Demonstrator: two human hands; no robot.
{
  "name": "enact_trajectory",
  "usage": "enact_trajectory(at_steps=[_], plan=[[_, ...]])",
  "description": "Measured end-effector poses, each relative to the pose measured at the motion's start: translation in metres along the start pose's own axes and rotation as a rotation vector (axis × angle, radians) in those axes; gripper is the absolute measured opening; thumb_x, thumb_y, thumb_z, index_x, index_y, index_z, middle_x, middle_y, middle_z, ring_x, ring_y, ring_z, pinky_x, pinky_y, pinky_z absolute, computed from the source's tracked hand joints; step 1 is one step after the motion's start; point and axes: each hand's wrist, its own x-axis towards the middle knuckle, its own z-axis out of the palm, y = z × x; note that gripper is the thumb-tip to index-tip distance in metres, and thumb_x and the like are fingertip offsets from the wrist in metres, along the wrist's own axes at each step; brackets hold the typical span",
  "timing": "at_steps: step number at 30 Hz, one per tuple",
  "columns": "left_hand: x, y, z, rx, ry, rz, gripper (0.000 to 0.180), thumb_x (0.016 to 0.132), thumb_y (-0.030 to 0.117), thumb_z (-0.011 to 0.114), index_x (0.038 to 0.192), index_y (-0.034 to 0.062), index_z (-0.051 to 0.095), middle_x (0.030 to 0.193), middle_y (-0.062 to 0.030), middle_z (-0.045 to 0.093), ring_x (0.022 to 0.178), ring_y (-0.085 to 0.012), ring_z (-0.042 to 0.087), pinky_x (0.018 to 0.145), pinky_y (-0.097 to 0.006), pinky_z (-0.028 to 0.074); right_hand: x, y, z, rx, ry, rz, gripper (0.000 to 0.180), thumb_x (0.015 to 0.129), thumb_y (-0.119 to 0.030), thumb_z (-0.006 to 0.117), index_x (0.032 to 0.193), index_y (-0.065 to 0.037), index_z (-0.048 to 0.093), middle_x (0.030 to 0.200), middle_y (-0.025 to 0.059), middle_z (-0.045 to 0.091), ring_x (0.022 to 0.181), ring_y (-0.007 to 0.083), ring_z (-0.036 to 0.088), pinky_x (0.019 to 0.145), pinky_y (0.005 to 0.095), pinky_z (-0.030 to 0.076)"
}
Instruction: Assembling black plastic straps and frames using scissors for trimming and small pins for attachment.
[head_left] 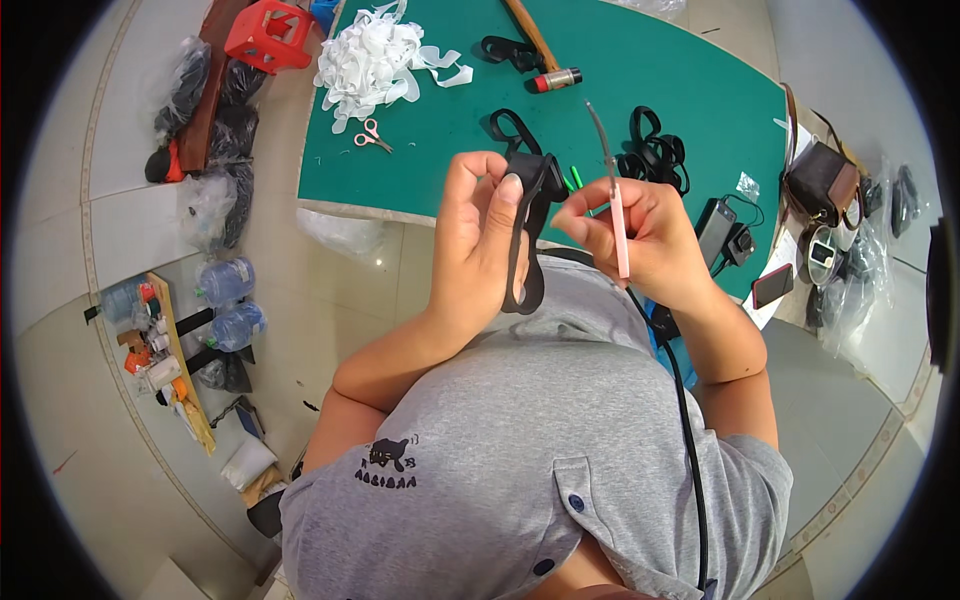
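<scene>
My left hand is raised in front of my chest, pinching black looped straps between thumb and fingers. Part of the band hangs down beside the palm, and another loop sticks up past the fingertips. In my right hand is a slim knife with a pink handle, its thin, slightly curved blade pointing up and away from me. The blade stands apart from the straps. Beyond the right hand, a pile of similar black loops lies on the green table.
A heap of white strips lies at the table's far left, with pink scissors before it. A hammer rests at the far middle. Chargers, a phone and a handbag sit right. A red stool stands left.
</scene>
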Motion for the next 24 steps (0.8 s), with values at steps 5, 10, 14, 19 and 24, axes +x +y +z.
enact_trajectory(at_steps=[5, 10, 14, 19, 24], plan=[[0.007, -0.012, 0.001, 0.158, 0.021, 0.092, 0.013, 0.100, 0.018, 0.041, 0.110, 0.0107, 0.037, 0.085, -0.0065, 0.052, 0.036, -0.0033, 0.037, 0.030, -0.019, 0.027, 0.000, -0.006, 0.004, 0.074, -0.119, 0.130, 0.013, 0.087, -0.012, 0.067, 0.087, 0.001, 0.063, 0.056, -0.0070, 0.049, 0.046, -0.0008, 0.042, 0.041, 0.0168, 0.029], [0.016, 0.014, -0.001, -0.557, -0.066, -0.594, 0.016, 0.099, 0.024, 0.044, 0.110, 0.0125, 0.040, 0.085, -0.0072, 0.049, 0.034, -0.0068, 0.036, 0.028, -0.020, 0.025, 0.011, 0.018, -0.017, -0.464, 0.058, -0.488, 0.011, 0.077, -0.005, 0.071, 0.084, -0.002, 0.062, 0.059, -0.0015, 0.055, 0.050, 0.0087, 0.052, 0.046, 0.0215, 0.038], [0.028, 0.007, -0.017, -0.900, -0.238, -0.876, 0.016, 0.102, 0.019, 0.034, 0.111, 0.0081, 0.040, 0.086, -0.0088, 0.047, 0.034, -0.0060, 0.037, 0.029, -0.018, 0.027, 0.009, 0.000, -0.062, -1.095, 0.214, -0.811, 0.026, 0.061, 0.000, 0.073, 0.084, -0.006, 0.064, 0.063, 0.0040, 0.061, 0.053, 0.0160, 0.056, 0.048, 0.0270, 0.043], [0.025, 0.011, -0.013, -1.089, -0.357, -1.192, 0.030, 0.103, 0.023, 0.024, 0.124, 0.0043, 0.034, 0.089, -0.0120, 0.045, 0.036, -0.0075, 0.040, 0.028, -0.018, 0.031, 0.018, -0.010, -0.078, -1.264, 0.088, -0.942, 0.036, 0.057, -0.007, 0.076, 0.092, -0.008, 0.066, 0.063, -0.0012, 0.060, 0.051, 0.0144, 0.052, 0.043, 0.0275, 0.040], [0.021, 0.007, -0.010, -1.184, -0.488, -1.227, 0.033, 0.103, 0.027, 0.025, 0.122, 0.0022, 0.036, 0.088, -0.0121, 0.046, 0.036, -0.0082, 0.046, 0.027, -0.017, 0.030, 0.024, -0.006, -0.076, -1.259, -0.089, -1.100, 0.042, 0.059, -0.016, 0.080, 0.097, -0.007, 0.066, 0.053, -0.0037, 0.048, 0.047, 0.0130, 0.043, 0.040, 0.0271, 0.033]])
